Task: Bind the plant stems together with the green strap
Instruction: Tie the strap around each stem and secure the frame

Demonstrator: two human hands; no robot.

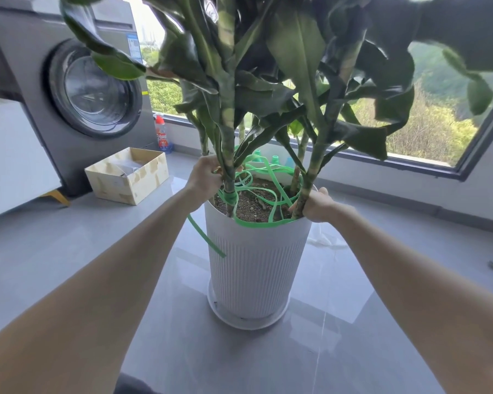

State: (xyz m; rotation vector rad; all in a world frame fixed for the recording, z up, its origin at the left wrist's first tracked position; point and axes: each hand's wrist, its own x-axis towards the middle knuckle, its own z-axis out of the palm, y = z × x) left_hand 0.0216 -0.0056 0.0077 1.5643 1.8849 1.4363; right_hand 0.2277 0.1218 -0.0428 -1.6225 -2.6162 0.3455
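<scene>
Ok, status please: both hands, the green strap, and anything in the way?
Left hand grips left stem, right hand grips right stem. Green strap wound round left stem, rest loose in pot; stems apart. Loose loops clutter the soil.

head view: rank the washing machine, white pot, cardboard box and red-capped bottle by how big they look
1. washing machine, partly cut off by the frame
2. white pot, nearest the camera, which enlarges it
3. cardboard box
4. red-capped bottle

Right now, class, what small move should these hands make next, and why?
Probably draw the stems together: the left hand grips the left stem, the right hand the right stem, they stand apart, and the strap lies slack over the soil.
</scene>
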